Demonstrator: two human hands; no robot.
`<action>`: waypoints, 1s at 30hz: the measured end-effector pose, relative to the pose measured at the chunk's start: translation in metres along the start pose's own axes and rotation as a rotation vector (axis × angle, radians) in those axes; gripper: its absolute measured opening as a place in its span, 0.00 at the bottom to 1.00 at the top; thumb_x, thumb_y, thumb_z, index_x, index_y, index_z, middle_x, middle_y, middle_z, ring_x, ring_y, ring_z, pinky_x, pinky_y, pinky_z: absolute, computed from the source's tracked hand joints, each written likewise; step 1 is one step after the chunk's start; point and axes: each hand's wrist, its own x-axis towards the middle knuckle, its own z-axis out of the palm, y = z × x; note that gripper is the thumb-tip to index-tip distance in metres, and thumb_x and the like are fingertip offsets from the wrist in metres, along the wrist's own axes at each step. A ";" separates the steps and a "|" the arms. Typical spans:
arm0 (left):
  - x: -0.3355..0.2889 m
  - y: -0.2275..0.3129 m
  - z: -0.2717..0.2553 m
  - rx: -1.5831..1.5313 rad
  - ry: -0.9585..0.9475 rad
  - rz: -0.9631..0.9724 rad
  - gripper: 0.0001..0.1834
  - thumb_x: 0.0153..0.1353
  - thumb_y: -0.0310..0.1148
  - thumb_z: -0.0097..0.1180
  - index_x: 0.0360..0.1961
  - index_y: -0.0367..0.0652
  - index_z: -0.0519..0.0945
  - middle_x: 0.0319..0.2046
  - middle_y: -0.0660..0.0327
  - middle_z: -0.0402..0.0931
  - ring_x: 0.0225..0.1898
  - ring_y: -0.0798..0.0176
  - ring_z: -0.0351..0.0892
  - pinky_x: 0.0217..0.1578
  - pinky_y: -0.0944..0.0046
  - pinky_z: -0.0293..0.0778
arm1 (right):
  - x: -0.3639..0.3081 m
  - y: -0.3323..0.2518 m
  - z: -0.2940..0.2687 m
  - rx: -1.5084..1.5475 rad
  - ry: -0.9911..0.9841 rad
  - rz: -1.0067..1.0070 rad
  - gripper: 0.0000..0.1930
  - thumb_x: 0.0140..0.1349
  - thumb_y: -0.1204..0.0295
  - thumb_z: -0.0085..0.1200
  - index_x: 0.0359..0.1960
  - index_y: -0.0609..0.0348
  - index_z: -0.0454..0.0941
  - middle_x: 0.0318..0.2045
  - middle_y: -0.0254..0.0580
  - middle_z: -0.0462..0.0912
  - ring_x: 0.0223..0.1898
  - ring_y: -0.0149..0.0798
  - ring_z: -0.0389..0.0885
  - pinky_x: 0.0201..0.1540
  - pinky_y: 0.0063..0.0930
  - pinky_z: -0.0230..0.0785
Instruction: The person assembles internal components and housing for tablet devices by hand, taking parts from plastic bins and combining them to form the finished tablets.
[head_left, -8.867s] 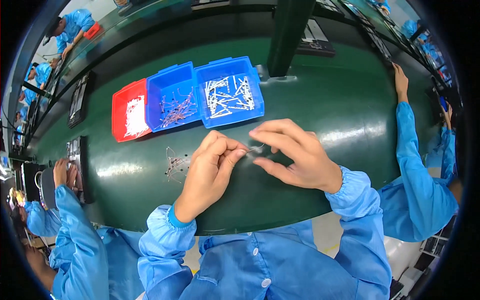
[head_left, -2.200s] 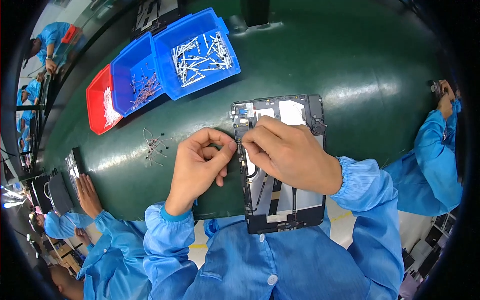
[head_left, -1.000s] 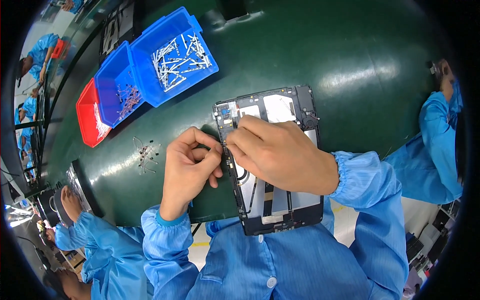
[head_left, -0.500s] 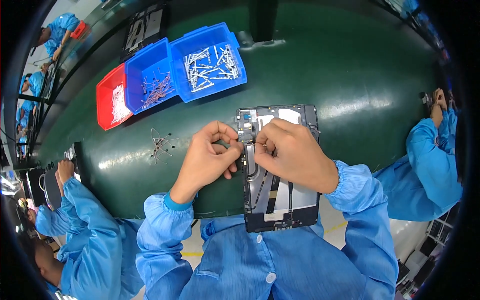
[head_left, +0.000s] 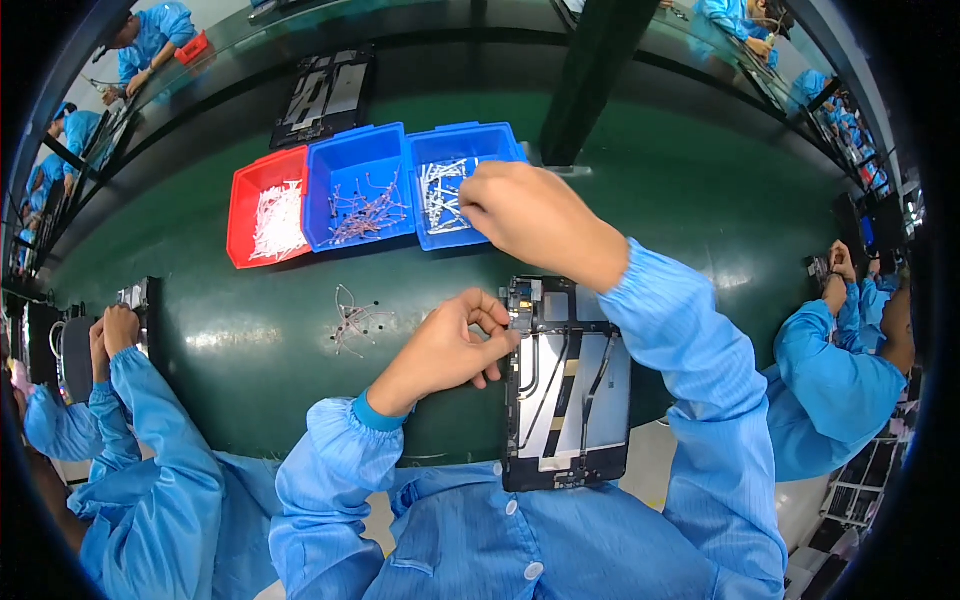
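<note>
An opened tablet [head_left: 600,400], with its inner boards, dark cables and silvery panels bared, lies upright before me at the table's front edge. My left hand [head_left: 450,345] is at its upper left edge, fingers curled and thumb touching the rim; what they pinch, if anything, is too small to make out. Over the right-hand blue bin [head_left: 436,238], which holds small white-and-dark strips [head_left: 440,190], reaches my right hand [head_left: 525,215]. Its fingers are bent and closed downward, and their tips are partly hidden. My right sleeve covers the tablet's upper right corner.
Beside that bin stand a blue bin [head_left: 318,180] of thin wired parts and a red bin [head_left: 240,225] of white pieces. Loose thin wires [head_left: 355,325] lie on the green table [head_left: 240,370]. Behind are another tablet body [head_left: 325,95] and a dark post [head_left: 590,85]. Co-workers sit on both sides.
My right hand has left the tablet and moved up and away to the right-hand blue bin. My left hand stays at the tablet's edge. The view has tilted toward the far side.
</note>
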 end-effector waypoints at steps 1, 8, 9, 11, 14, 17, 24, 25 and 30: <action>-0.003 0.003 -0.004 -0.007 -0.015 -0.016 0.17 0.62 0.32 0.63 0.44 0.34 0.71 0.33 0.61 0.74 0.24 0.70 0.79 0.19 0.72 0.74 | 0.008 0.002 0.011 -0.159 -0.139 0.002 0.05 0.53 0.76 0.58 0.29 0.66 0.81 0.30 0.54 0.82 0.33 0.53 0.83 0.37 0.40 0.76; -0.003 0.000 -0.018 0.006 0.076 0.099 0.17 0.61 0.35 0.63 0.43 0.34 0.74 0.32 0.60 0.77 0.23 0.70 0.79 0.20 0.71 0.74 | 0.034 0.008 0.024 -0.390 -0.371 0.020 0.08 0.43 0.74 0.61 0.25 0.67 0.82 0.25 0.58 0.82 0.31 0.56 0.84 0.32 0.46 0.78; -0.003 0.000 -0.018 0.004 0.077 0.102 0.17 0.61 0.35 0.63 0.43 0.34 0.74 0.32 0.60 0.77 0.23 0.70 0.79 0.20 0.71 0.74 | 0.037 0.008 0.023 -0.382 -0.415 0.050 0.08 0.43 0.73 0.61 0.24 0.67 0.82 0.25 0.58 0.82 0.31 0.56 0.84 0.33 0.45 0.78; -0.003 0.000 -0.019 0.025 0.076 0.105 0.16 0.61 0.36 0.63 0.42 0.34 0.75 0.31 0.61 0.77 0.23 0.70 0.78 0.20 0.71 0.72 | 0.045 0.002 0.016 -0.381 -0.495 0.072 0.09 0.44 0.75 0.61 0.28 0.66 0.82 0.28 0.58 0.83 0.34 0.56 0.85 0.35 0.45 0.79; -0.005 0.006 -0.020 0.027 0.103 0.113 0.15 0.62 0.35 0.62 0.42 0.34 0.76 0.30 0.61 0.78 0.24 0.72 0.78 0.20 0.72 0.71 | 0.044 0.013 0.018 -0.336 -0.504 0.091 0.08 0.45 0.75 0.60 0.28 0.67 0.82 0.29 0.58 0.83 0.34 0.56 0.84 0.36 0.45 0.78; -0.005 0.008 -0.022 0.030 0.164 0.135 0.13 0.62 0.33 0.61 0.41 0.33 0.76 0.30 0.61 0.78 0.24 0.73 0.77 0.20 0.72 0.71 | 0.038 0.021 0.026 -0.300 -0.430 0.078 0.09 0.46 0.73 0.60 0.25 0.69 0.81 0.26 0.59 0.82 0.31 0.57 0.84 0.35 0.45 0.78; -0.001 0.004 -0.026 0.004 0.244 0.205 0.11 0.63 0.32 0.60 0.40 0.34 0.77 0.29 0.63 0.78 0.23 0.75 0.75 0.21 0.73 0.70 | 0.040 0.009 0.014 -0.235 -0.500 0.120 0.09 0.46 0.75 0.60 0.29 0.70 0.82 0.30 0.62 0.82 0.35 0.60 0.84 0.38 0.45 0.78; -0.001 0.004 -0.026 0.008 0.244 0.186 0.10 0.64 0.32 0.60 0.40 0.35 0.77 0.29 0.65 0.77 0.23 0.76 0.74 0.21 0.75 0.69 | 0.039 0.011 0.016 -0.235 -0.496 0.121 0.09 0.46 0.75 0.60 0.29 0.70 0.82 0.30 0.62 0.82 0.35 0.60 0.84 0.38 0.45 0.78; -0.001 0.005 -0.028 0.032 0.236 0.145 0.10 0.65 0.33 0.60 0.41 0.37 0.77 0.29 0.67 0.77 0.24 0.77 0.73 0.22 0.76 0.67 | 0.045 0.009 0.026 -0.260 -0.485 0.176 0.11 0.46 0.75 0.63 0.31 0.70 0.83 0.31 0.62 0.83 0.36 0.59 0.84 0.41 0.44 0.79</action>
